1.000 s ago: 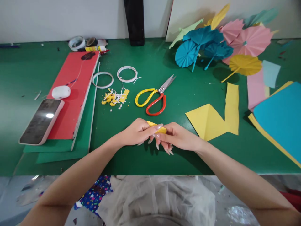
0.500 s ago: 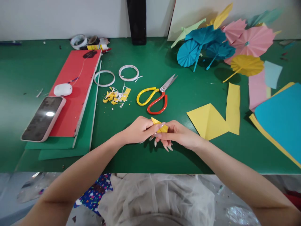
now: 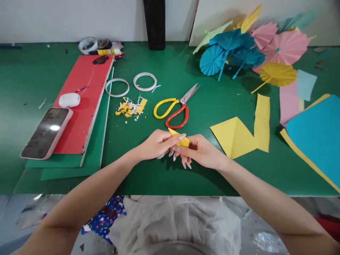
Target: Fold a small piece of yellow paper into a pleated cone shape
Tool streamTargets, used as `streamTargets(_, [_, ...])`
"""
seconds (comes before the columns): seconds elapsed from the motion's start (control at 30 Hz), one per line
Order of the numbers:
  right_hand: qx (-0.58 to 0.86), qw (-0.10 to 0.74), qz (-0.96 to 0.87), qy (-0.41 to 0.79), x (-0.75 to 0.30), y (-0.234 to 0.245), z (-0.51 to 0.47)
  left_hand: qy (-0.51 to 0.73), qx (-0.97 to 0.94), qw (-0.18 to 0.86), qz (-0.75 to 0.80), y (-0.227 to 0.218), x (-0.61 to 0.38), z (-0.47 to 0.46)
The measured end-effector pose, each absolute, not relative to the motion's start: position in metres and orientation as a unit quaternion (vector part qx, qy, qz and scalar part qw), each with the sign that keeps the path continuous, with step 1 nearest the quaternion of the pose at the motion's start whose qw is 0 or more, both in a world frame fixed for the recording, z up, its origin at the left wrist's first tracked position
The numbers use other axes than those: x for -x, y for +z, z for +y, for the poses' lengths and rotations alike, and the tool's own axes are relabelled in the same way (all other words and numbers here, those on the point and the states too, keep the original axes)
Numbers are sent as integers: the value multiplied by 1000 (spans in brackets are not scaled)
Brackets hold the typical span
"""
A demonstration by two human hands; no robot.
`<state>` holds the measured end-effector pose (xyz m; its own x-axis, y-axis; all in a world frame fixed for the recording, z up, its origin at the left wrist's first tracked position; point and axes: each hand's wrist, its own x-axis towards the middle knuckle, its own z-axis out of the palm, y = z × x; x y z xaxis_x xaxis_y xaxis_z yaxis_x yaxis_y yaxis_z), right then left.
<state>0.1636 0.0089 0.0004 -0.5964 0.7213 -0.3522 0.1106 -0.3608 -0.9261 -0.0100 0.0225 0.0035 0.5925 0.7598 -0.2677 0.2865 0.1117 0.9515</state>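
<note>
Between my two hands is a small folded piece of yellow paper (image 3: pixel 182 141), with a pointed corner sticking up at its left end. My left hand (image 3: pixel 159 143) pinches it from the left, thumb laid across its face. From the right, my right hand (image 3: pixel 199 150) grips the same paper, its thumb along the lower edge; the fingers behind and below are partly hidden. Just beyond the hands lie scissors (image 3: pixel 178 109) with one yellow and one red handle, blades apart. To the right rest a creased yellow paper sheet (image 3: pixel 233 137) and a yellow paper strip (image 3: pixel 262 124).
Two white tape rolls (image 3: pixel 145 82) and yellow paper scraps (image 3: pixel 131 107) lie left of the scissors. A phone (image 3: pixel 47 132) and a white case (image 3: pixel 69 100) sit on a red board (image 3: pixel 79 120). Paper umbrellas (image 3: pixel 278 49) stand back right, near blue paper sheets (image 3: pixel 316 131).
Both hands have shifted very slightly, and the yellow paper's pointed corner sits a little higher and further left. Its hold by both hands continues.
</note>
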Motion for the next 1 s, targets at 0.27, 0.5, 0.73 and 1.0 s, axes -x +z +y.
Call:
streamTargets(0.27, [363, 139, -572, 723, -174, 4, 16, 174, -642, 609, 433, 3, 10, 23])
streamTargets(0.5, [365, 179, -556, 725, -171, 7, 13, 170, -603, 665, 406, 3, 15, 26])
streamTargets(0.73, [332, 160, -584, 723, -177, 13, 15, 144, -598, 696, 369, 4, 19, 27])
streamTargets(1.0, [380, 155, -543, 733, -173, 7, 14, 158, -625, 619, 449, 12, 19, 27])
